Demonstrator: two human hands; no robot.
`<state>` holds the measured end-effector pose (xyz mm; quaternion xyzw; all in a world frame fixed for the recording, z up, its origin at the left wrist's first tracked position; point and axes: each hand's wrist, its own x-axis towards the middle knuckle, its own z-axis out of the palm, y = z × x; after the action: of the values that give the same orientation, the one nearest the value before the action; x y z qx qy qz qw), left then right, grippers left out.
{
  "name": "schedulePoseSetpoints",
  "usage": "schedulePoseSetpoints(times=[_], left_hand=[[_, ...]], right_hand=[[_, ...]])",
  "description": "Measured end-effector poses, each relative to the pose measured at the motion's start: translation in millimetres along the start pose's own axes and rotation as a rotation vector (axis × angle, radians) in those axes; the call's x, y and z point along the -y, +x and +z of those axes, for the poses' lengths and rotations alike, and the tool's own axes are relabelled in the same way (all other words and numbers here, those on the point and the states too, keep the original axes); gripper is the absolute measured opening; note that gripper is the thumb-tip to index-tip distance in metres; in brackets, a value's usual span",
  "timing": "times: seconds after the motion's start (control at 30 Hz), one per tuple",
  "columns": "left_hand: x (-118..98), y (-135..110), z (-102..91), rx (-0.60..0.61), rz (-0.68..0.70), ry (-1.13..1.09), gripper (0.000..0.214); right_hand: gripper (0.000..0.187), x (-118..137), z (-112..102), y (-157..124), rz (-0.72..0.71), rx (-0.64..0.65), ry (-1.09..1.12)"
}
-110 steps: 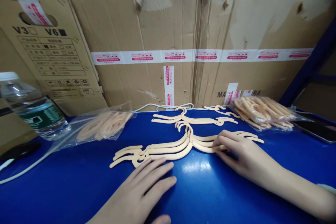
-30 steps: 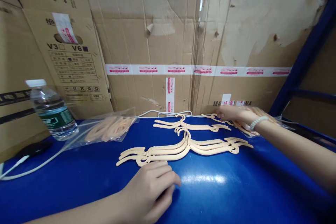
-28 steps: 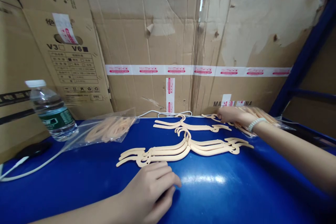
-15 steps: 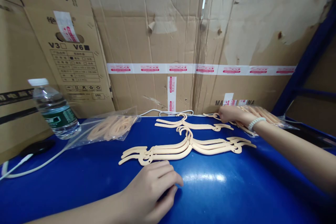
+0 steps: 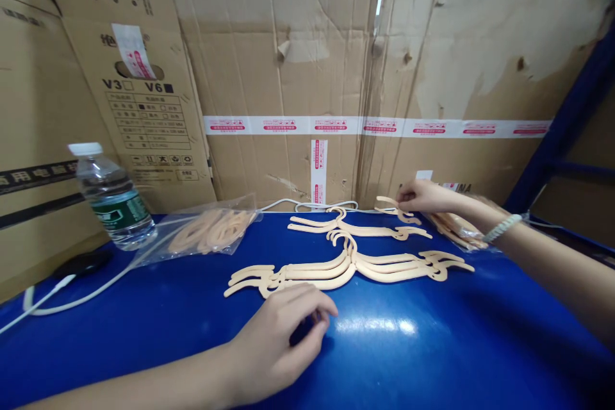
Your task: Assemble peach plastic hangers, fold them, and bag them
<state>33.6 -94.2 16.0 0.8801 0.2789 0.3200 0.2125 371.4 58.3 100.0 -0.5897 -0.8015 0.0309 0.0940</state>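
Several beige folding clothes hangers (image 5: 327, 274) lie overlapping on the blue table, their hooks toward the back. My left hand (image 5: 283, 339) is just in front of their left arms, fingers loosely bent, thumb and forefinger apart, nothing between them. Behind that group lies another beige hanger (image 5: 368, 231). At the back right, my right hand (image 5: 420, 195) pinches a beige hanger piece (image 5: 387, 200) whose curved end juts out to the left; the fingers hide part of it. Under the right wrist sits a plastic bag of beige hanger parts (image 5: 454, 227), partly covered by the forearm.
At the left, another clear bag of beige parts (image 5: 216, 230) lies beside a water bottle (image 5: 115, 198). A black round device (image 5: 84, 264) with a white cable (image 5: 96, 291) rests near the left edge. Cardboard (image 5: 288, 77) walls the back, and a blue metal frame (image 5: 562, 115) stands right.
My right hand has risen slightly off the tabletop with the beige piece. The left hand has barely moved, its thumb a little further from the forefinger. The view has shifted slightly.
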Motion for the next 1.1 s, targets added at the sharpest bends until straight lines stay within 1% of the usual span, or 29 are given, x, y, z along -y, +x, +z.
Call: schedulePoseSetpoints(times=[0.1, 0.13, 0.17, 0.2, 0.27, 0.37, 0.47, 0.53, 0.6, 0.67, 0.73, 0.77, 0.8, 0.9, 1.0, 1.1], left_hand=[[-2, 5, -1.6, -0.035, -0.201, -0.159, 0.019], [-2, 6, -1.7, -0.046, -0.258, -0.232, 0.02], [-3, 7, -1.6, -0.057, -0.307, -0.312, 0.022], [-4, 8, -1.1, -0.063, -0.355, -0.393, 0.026], [-5, 8, 0.7, -0.061, -0.444, -0.529, 0.033], [-6, 7, 2.9, -0.039, -0.519, -0.614, 0.025], [-5, 8, 1.0, -0.077, -0.513, -0.643, 0.027], [-4, 10, -2.8, -0.126, -0.527, -0.67, 0.028], [-3, 12, -7.1, -0.171, -0.566, -0.692, 0.028], [-3, 13, -10.9, -0.209, -0.611, -0.715, 0.028], [-4, 14, -13.2, -0.242, -0.637, -0.747, 0.027], [-4, 14, -13.8, -0.255, -0.643, -0.763, 0.027], [-4, 14, -14.1, -0.266, -0.649, -0.777, 0.027], [-4, 14, -13.9, -0.278, -0.657, -0.815, 0.025], [-3, 15, -14.0, -0.302, -0.653, -0.861, 0.021], [-3, 16, -15.0, -0.335, -0.647, -0.9, 0.019]], right_hand=[[0.025, 43, -2, -19, -0.083, 0.02, 0.193], [0.025, 59, 1, -26, -0.129, 0.027, 0.383], [0.023, 76, 6, -32, -0.173, 0.06, 0.553], [0.021, 92, 11, -39, -0.208, 0.101, 0.685], [0.016, 122, 24, -50, -0.255, 0.175, 0.859], [0.01, 153, 42, -61, -0.264, 0.213, 1.017], [0.011, 165, 48, -64, -0.274, 0.193, 1.045], [0.017, 162, 46, -60, -0.309, 0.132, 1.04], [0.025, 150, 40, -51, -0.34, 0.02, 0.956], [0.026, 132, 36, -39, -0.358, -0.126, 0.674], [0.02, 110, 36, -27, -0.353, -0.224, 0.247], [0.016, 99, 39, -21, -0.337, -0.233, 0.151], [0.013, 89, 43, -17, -0.326, -0.221, 0.101], [0.008, 69, 60, -10, -0.295, -0.159, 0.037], [0.008, 62, 75, -8, -0.263, -0.149, 0.001], [0.013, 62, 81, -4, -0.239, -0.138, 0.002]])
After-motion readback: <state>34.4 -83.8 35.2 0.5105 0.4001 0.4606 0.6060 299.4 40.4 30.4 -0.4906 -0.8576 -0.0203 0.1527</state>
